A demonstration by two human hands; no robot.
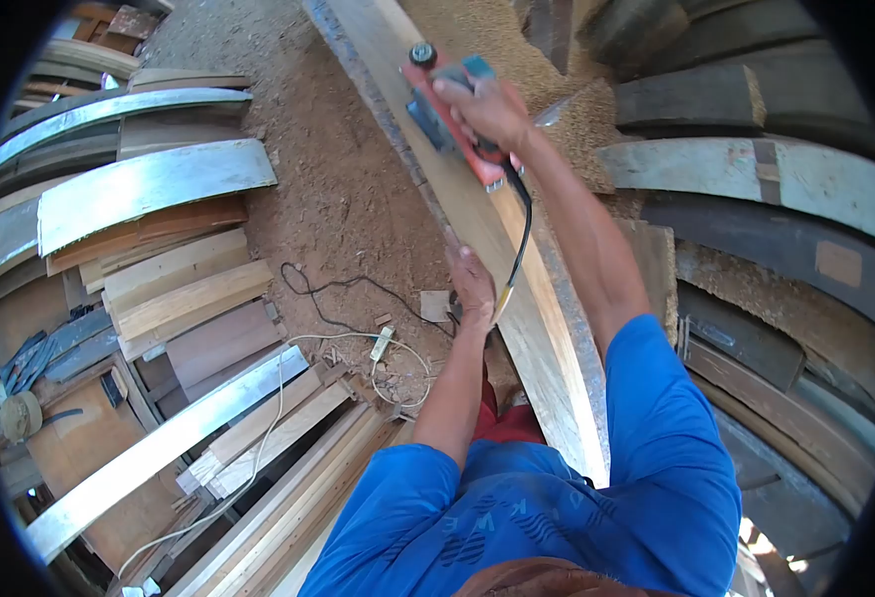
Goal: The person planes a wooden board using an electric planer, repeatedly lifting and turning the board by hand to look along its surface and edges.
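Note:
My right hand (487, 111) is closed around the handle of a red electric planer (475, 159) with a black front knob (422, 55). The planer sits on the face of a long wooden board (502, 239) that stretches from near my body to the top of the view. A black cord (528, 224) trails from the planer's rear, loops over the board and passes close to my left wrist. My left hand (472, 284) rests at the board's left edge, its fingers stretched forward and partly hidden.
Stacked planks (184, 284) fill the left side, and more boards (736, 169) lie at the right. On the dirt floor (318, 179) are a power strip (382, 344), looped cables and a small wood offcut (435, 305). Sawdust (477, 35) covers the ground beyond the board.

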